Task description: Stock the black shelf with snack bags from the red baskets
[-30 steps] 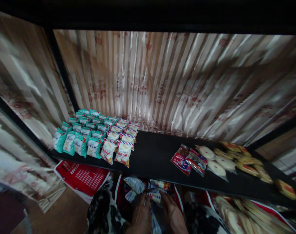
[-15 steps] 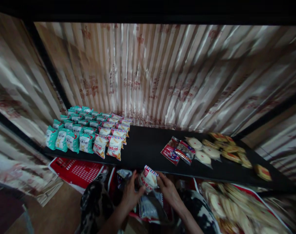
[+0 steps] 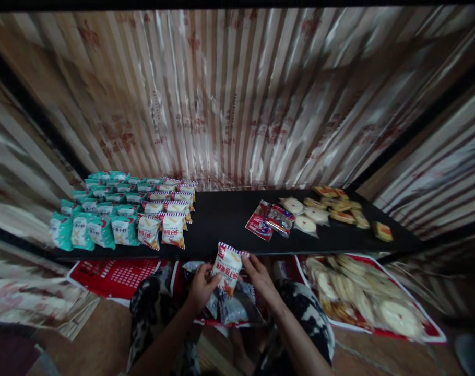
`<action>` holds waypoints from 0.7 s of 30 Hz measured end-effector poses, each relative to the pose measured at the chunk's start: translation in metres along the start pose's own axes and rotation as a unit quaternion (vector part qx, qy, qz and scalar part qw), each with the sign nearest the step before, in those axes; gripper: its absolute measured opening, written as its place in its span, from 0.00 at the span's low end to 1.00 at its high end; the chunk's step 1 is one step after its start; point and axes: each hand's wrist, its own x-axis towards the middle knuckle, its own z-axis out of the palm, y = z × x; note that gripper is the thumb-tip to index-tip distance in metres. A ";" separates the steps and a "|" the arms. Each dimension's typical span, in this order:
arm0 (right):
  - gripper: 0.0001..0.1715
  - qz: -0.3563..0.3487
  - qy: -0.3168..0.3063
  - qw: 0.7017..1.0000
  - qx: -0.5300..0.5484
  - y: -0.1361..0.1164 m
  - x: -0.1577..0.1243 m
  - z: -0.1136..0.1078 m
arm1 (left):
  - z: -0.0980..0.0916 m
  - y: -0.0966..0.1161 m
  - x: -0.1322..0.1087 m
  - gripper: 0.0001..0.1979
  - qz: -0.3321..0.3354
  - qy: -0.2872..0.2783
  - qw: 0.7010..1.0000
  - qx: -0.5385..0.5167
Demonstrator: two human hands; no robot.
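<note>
A small white snack bag [image 3: 227, 267] with a red-and-blue striped top edge is held upright between my two hands, in front of the black shelf. My left hand [image 3: 201, 285] pinches its lower left side. The fingers of my right hand [image 3: 261, 278] close on its upper right edge. Below the hands, a red basket [image 3: 198, 320] holds silvery packets [image 3: 239, 305]. Matching white snack bags [image 3: 172, 230] stand in rows on the shelf, beside rows of teal snack bags [image 3: 100, 230].
On the black shelf [image 3: 217, 219] lie red packets [image 3: 259, 222], round white packaged discs [image 3: 305, 224] and yellowish packets [image 3: 341, 216]. Under it are an upturned red basket [image 3: 108, 279] at left and round packaged discs [image 3: 351, 292] in another basket at right. A striped sheet [image 3: 206, 104] hangs behind.
The snack bag has been turned so its printed front reads upright, with both hands still on it. My view has shifted, so the shelf appears further left and slightly higher.
</note>
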 end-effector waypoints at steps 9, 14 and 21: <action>0.48 -0.061 -0.076 0.995 -0.002 0.009 0.002 0.012 | 0.014 0.035 0.017 0.29 -0.026 0.039 0.991 -0.125; 0.46 -0.053 -0.061 0.996 0.028 -0.004 0.011 0.022 | 0.019 0.051 0.028 0.29 -0.008 0.036 0.991 -0.131; 0.33 -0.052 -0.145 0.988 -0.020 -0.027 0.029 0.025 | 0.018 0.061 0.050 0.24 -0.001 0.070 0.995 -0.075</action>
